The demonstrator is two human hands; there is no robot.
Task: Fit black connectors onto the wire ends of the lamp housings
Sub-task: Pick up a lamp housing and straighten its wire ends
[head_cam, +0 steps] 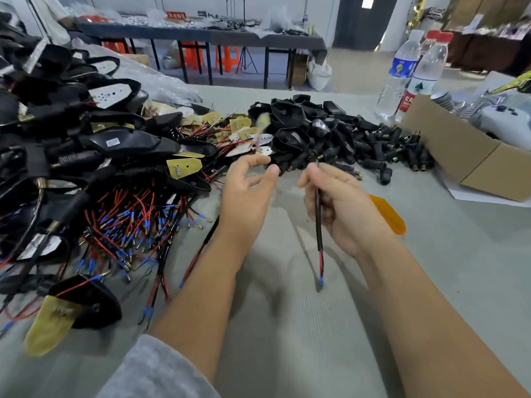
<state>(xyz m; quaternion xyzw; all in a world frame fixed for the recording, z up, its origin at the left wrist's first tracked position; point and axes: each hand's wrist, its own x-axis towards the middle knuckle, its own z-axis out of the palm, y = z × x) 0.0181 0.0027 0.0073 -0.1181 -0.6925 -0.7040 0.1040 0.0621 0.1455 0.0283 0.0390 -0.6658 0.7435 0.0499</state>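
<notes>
Two hands up over the table (287, 326), working close together. Right hand (336, 208) has its fingers curled round a sleeved wire (318, 219), pinched near the upper end so the tip stands free above the grip; below the grip the black sleeve ends and bare red and black leads hang down to a blue ferrule (321, 281) near the table. Held upright, probably to present the tip to a connector.

Left hand (247, 193) is loosely spread, thumb and forefinger apart, nothing clearly between them; fingertips just short of a black moulded piece (287, 165) lying beyond the grip. Cannot tell whether that piece is touched. Reads as reaching for the next part.

Supply sits within arm's sweep: loose black connectors (382, 145), matte elbow-shaped mouldings with brassy mouths, heaped beyond and right of the right grip. Lamp housings (123, 142), glossy black teardrop shells with yellowish boards, piled left of the left hand, their red wires trailing blue-and-brass ends toward the person.

Orange lens (390, 216), translucent, lies just right of the right hand. Cardboard box (465, 156) and water bottles (413, 73) farther right.
</notes>
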